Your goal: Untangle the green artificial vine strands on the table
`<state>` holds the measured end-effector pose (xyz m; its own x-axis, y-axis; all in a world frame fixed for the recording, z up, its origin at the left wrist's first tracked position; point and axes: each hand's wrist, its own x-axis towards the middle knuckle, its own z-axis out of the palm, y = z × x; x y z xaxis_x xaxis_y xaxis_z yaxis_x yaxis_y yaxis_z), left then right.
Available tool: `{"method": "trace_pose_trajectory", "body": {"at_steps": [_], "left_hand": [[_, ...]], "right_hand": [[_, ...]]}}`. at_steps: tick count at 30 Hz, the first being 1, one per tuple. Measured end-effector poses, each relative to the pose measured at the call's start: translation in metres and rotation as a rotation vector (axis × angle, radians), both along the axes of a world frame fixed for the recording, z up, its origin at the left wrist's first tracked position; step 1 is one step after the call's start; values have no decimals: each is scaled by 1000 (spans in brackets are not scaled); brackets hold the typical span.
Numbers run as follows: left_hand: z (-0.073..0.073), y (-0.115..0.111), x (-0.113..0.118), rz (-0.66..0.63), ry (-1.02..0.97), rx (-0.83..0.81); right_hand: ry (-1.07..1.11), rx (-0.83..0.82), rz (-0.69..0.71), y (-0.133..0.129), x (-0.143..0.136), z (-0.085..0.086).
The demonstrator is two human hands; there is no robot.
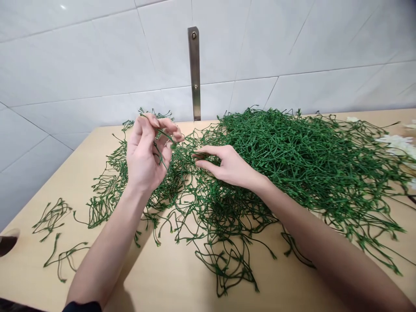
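Left hand: my thumb and forefinger pinch a green stem, other fingers loosely curled. Right hand: fingertips near together beside the green heap; grip unclear. Pale tabletop; tiled wall behind.

Clock centred on table, twelve toward wall behind. Bracket stood against wall at twelve. Large stem heap lay from one to three; flowers sat beyond its right end, between two and three. Smaller stem pile lay at ten, loose bunch near nine, few stems at eight, tangle at six.
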<state>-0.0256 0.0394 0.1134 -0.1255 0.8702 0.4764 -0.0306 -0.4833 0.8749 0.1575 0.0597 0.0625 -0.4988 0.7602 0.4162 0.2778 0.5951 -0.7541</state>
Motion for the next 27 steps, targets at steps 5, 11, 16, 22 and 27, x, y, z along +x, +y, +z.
{"method": "trace_pose_trajectory", "body": {"at_steps": [5, 11, 16, 22, 27], "left_hand": [[-9, 13, -12, 127, -81, 28], [-14, 15, -14, 127, 141, -69], [-11, 7, -7, -67, 399, -152], [-4, 1, -7, -272, 613, -346], [1, -3, -10, -289, 607, -351]], "right_hand": [[71, 5, -130, 9, 6, 0], [193, -79, -131, 11, 11, 6], [291, -95, -164, 7, 7, 8], [268, 185, -175, 3, 6, 10], [58, 254, -11, 7, 15, 9]]}}
